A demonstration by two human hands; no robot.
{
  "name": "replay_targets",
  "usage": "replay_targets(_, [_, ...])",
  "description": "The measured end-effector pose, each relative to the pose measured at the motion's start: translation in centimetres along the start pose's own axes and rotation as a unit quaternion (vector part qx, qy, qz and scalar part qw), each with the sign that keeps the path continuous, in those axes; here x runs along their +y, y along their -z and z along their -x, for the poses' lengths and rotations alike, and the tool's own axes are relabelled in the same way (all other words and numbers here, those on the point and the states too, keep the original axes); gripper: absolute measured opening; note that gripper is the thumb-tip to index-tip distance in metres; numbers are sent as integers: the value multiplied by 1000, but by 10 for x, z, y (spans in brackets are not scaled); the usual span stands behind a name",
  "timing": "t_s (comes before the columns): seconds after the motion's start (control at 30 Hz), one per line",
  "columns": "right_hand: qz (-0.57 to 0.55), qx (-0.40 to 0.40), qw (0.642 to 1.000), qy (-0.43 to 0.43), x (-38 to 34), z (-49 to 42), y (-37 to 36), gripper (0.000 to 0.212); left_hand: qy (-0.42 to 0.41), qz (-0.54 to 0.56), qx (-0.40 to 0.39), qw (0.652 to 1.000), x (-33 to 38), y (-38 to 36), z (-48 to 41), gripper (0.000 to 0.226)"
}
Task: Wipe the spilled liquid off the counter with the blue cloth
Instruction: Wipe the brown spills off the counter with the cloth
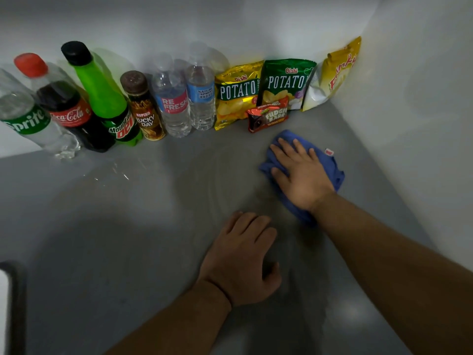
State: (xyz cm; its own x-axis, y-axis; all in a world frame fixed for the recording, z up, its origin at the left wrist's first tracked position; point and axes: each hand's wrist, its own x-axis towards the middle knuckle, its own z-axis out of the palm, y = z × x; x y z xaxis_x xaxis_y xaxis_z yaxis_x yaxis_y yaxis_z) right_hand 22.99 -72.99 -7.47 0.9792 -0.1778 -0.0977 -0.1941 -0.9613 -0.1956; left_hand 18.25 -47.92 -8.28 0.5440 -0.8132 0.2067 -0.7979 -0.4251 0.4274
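The blue cloth [330, 166] lies bunched on the grey counter [115, 226] at the right, close to the snack packs. My right hand [300, 172] presses flat on top of it, fingers straight and spread. My left hand [243, 257] rests on the bare counter nearer to me, fingers loosely bent, holding nothing. Faint wet streaks [215, 175] curve across the counter left of the cloth, and small shiny droplets [115, 172] sit near the bottles.
Along the back wall stand several bottles: Sprite [28, 116], Coca-Cola [64, 108], Mountain Dew [107, 103], Kopiko [144, 108] and two water bottles [186, 98]. Chip bags [238, 93] and a Fudgee Barr pack [268, 119] sit just behind the cloth. A white wall [422, 98] closes the right side.
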Motion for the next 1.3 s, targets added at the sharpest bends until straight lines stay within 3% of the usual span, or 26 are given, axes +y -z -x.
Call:
replay_targets(0.1, [-7,-11,998,66,-22,17,-8,60,-19,8,30,999,0,0,0,41])
replay_targets(0.23, [7,-44,987,154,9,61,0,59,-12,10,61,998,0,3,1,31])
replay_targets(0.37, [8,-16,996,84,34,66,10,61,-5,9,70,997,1,4,2,28])
replay_targets(0.5, [4,-7,1000,-8,-2,54,-2,58,7,8,70,997,3,6,1,28])
replay_targets(0.7, [14,-50,993,108,-1,132,-10,61,26,57,108,992,3,9,2,15])
replay_targets(0.83, [-9,-19,999,41,23,143,-2,60,38,87,100,990,2,13,2,14])
replay_targets(0.97, [-17,11,998,-52,-15,127,-16,63,54,109,82,989,4,21,3,17])
replay_targets(1.17, [-14,-6,1000,-5,-63,175,-36,62,80,175,71,979,8,51,14,28])
replay_targets(1.3, [-19,-29,999,19,-100,209,-43,61,84,173,98,976,6,73,48,20])
